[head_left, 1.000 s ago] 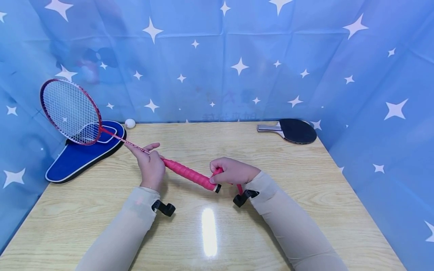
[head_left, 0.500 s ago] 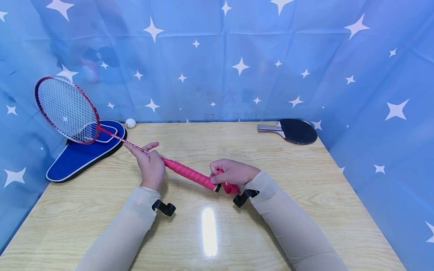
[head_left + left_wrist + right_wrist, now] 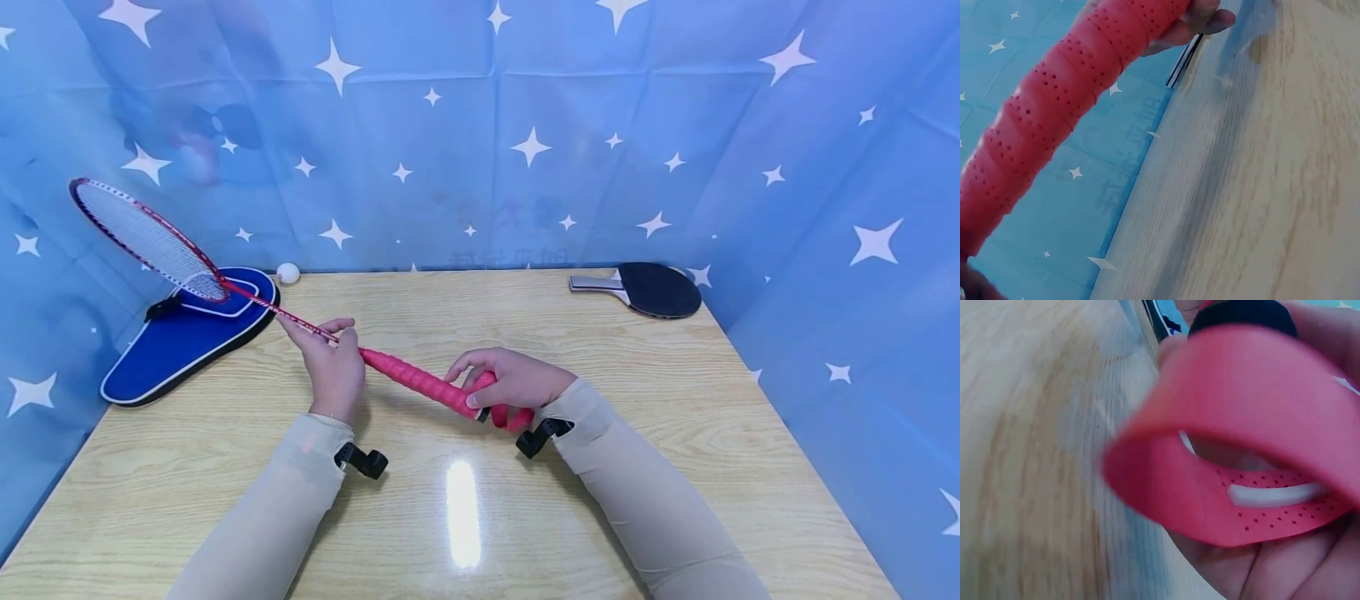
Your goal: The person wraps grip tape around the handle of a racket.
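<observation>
My left hand (image 3: 332, 371) holds a badminton racket (image 3: 273, 310) by its red shaft, just above the handle. The racket slants, its strung head up at the left. Pink perforated grip tape (image 3: 1054, 106) winds around the handle in overlapping turns. My right hand (image 3: 517, 379) is at the handle's butt, thumb against it, forefinger reaching along its far side. A loose length of the tape (image 3: 1254, 387) loops through this hand's curled fingers, a white strip on its inner face. Beside the loop shows the black butt cap (image 3: 1244, 315). The hand partly hides the tape.
A blue paddle case (image 3: 172, 354) lies at the left, under the racket head. Near it at the table's back edge sits a white ball (image 3: 288, 273). A black table tennis paddle (image 3: 660, 290) lies at the back right. A starry blue curtain (image 3: 450, 167) borders the wooden table (image 3: 420, 533).
The racket has turned about its shaft, so its head now appears narrower. My right forefinger has stretched out from its curl, and the loose tape has shifted below that hand.
</observation>
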A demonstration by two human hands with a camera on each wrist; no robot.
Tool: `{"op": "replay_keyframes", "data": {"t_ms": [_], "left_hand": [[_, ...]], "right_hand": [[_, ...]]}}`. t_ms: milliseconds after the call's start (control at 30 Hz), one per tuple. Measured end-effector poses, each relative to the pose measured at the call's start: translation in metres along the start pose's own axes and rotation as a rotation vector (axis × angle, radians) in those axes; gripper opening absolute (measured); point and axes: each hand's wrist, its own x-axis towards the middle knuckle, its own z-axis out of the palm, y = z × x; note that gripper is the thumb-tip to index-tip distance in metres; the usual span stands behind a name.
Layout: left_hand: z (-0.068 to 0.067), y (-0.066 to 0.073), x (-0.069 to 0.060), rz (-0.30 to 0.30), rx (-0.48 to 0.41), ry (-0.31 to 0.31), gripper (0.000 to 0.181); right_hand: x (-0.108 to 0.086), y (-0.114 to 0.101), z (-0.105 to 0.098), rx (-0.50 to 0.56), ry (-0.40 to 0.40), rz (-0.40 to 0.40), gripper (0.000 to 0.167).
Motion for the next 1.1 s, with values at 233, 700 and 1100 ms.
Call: {"op": "replay_keyframes", "data": {"t_ms": [233, 700, 1100], "left_hand": [[0.0, 0.0, 0.001, -0.049, 0.121, 0.005, 0.116], [-0.002, 0.002, -0.002, -0.106, 0.153, -0.056, 0.104], [0.0, -0.001, -0.002, -0.022, 0.073, -0.06, 0.109]], "right_hand": [[0.002, 0.002, 0.0, -0.01, 0.014, -0.045, 0.042], [-0.001, 0.006, -0.008, -0.068, 0.024, -0.053, 0.041], [0.0, 0.006, -0.008, -0.036, -0.009, -0.075, 0.044]]}}
